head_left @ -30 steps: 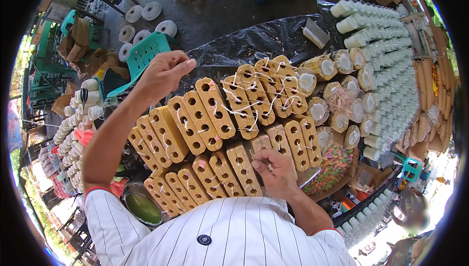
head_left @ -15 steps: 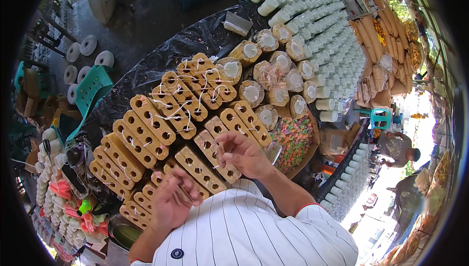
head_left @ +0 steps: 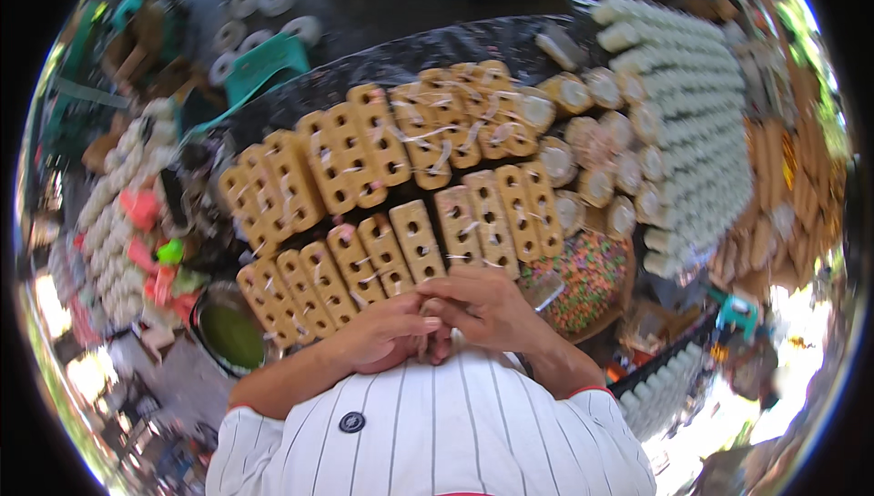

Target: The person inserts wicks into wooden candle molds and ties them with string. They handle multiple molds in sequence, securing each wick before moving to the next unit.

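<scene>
My left hand [head_left: 387,330] and my right hand [head_left: 487,307] meet in front of my striped shirt, fingers bent and pressed together. Whatever may be between them is hidden and blurred. Just beyond my hands stand tan oblong blocks [head_left: 417,239] with round holes along their tops, set in two rows. White strings [head_left: 393,130] lie over many of them and poke from some holes. A shallow tan container [head_left: 626,291] of small pink, green and orange pieces [head_left: 583,282] sits by my right wrist, with a clear scoop-like piece [head_left: 544,290] at its near left edge.
Round tan pieces with white tops [head_left: 597,187] stand right of the blocks, then rows of white-filled clear cups [head_left: 692,132]. At left are a pot of green liquid [head_left: 232,334], white bundles [head_left: 123,223] and a green chair [head_left: 264,68]. Black plastic sheeting [head_left: 410,52] covers the table.
My hands have come together; they were apart, the left one lower and blurred, the right one over the blocks. The whole view has turned and shifted.
</scene>
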### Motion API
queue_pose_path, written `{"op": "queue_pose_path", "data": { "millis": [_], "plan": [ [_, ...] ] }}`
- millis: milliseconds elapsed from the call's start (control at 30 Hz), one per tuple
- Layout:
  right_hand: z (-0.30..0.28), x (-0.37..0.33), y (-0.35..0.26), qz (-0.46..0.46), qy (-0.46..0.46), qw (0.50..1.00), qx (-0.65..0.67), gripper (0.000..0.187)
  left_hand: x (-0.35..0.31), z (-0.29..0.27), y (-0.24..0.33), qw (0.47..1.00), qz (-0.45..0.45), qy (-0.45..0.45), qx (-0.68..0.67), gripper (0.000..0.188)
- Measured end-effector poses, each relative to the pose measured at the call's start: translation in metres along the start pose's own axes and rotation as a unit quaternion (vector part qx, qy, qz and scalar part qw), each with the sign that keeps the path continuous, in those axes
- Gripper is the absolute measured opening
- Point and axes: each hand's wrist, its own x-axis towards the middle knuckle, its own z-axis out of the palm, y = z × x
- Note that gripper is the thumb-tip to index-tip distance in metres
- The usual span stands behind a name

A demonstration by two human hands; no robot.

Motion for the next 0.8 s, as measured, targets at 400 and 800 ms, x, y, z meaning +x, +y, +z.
{"op": "queue_pose_path", "data": {
  "millis": [400, 800],
  "plan": [
    [0.015, 0.024, -0.035, -0.01, -0.079, 0.997, 0.0, 0.027, -0.035, -0.009, -0.033, 0.992, 0.101, -0.006, -0.075, 0.033],
    [0.045, 0.033, -0.038, 0.059, -0.066, 0.994, 0.061, 0.024, -0.061, -0.018, -0.042, 0.974, 0.16, 0.005, -0.164, 0.028]
  ]
}}
